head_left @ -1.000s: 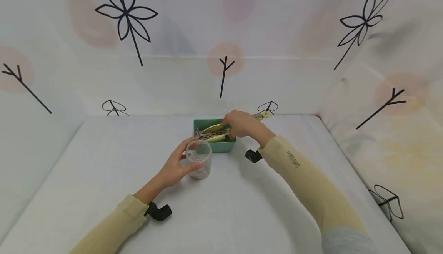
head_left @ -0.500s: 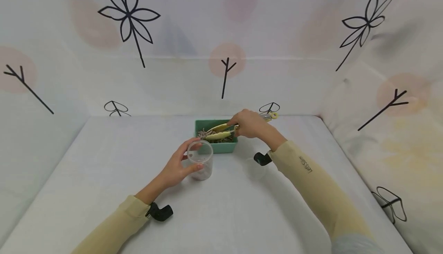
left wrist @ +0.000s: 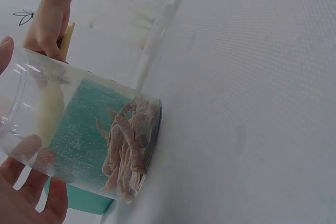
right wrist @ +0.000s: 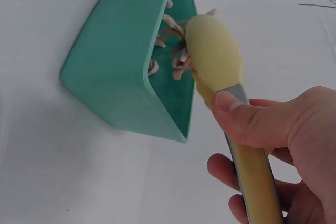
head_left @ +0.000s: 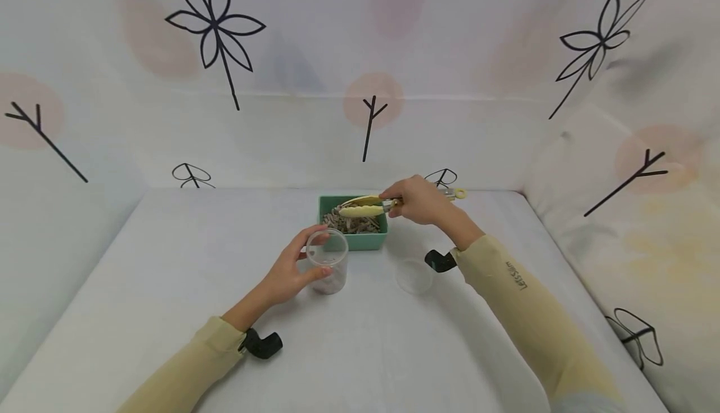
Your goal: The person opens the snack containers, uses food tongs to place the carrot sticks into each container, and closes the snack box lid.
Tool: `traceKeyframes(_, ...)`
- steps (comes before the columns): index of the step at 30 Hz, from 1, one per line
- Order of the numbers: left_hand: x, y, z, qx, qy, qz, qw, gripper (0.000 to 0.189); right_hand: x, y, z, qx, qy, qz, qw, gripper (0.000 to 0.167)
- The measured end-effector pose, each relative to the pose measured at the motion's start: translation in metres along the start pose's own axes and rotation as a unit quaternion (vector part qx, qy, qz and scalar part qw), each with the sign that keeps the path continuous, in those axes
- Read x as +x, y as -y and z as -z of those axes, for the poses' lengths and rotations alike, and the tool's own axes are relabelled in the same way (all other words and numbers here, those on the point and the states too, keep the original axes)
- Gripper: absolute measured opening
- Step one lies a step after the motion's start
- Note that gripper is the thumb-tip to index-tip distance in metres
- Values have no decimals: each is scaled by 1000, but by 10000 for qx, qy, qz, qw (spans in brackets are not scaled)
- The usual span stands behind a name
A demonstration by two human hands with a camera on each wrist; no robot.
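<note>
My left hand (head_left: 285, 273) grips a clear plastic jar (head_left: 332, 269) around its side, fingers and thumb spread near the rim. It stands upright on the table in front of a green box (head_left: 365, 242). In the left wrist view, brown dried strips (left wrist: 128, 150) lie at the jar's bottom. Yellow-headed tongs (head_left: 362, 211) are in my right hand (head_left: 419, 200), thumb on one arm and fingers around the other. Their tips are over the box's opening, and several brown strips (right wrist: 180, 51) poke out at the tips in the right wrist view. More strips (head_left: 360, 224) fill the box.
A clear round lid (head_left: 414, 277) lies on the white-covered table (head_left: 360, 350), right of the jar. Patterned cloth (head_left: 292, 132) hangs behind the table and along its sides.
My right hand has moved right and drawn the tongs up from among the strips in the box. The clear lid has come into fuller view. My left hand keeps its hold on the jar.
</note>
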State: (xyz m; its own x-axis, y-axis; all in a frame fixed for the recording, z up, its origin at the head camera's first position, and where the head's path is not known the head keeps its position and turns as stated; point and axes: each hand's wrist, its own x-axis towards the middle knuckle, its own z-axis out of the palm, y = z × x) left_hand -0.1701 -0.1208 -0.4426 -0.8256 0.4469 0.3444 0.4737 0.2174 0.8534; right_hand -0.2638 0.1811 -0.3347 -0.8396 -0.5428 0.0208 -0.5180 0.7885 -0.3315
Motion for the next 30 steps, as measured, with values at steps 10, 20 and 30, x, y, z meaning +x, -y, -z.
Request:
traceKeyframes(10,-1,-5,-3,-11,-15,69,10000,79,-8,2,10,524,-204,-122,9983,38)
traceKeyframes(20,-4,-40,1,-54,5,103,9999,70,-17,13,24,610,-407,61,9973,40)
traceKeyframes(30,-4,-40,-1,-49,4,119,9999,72,-22,21,37,599,-636,323,9957,42)
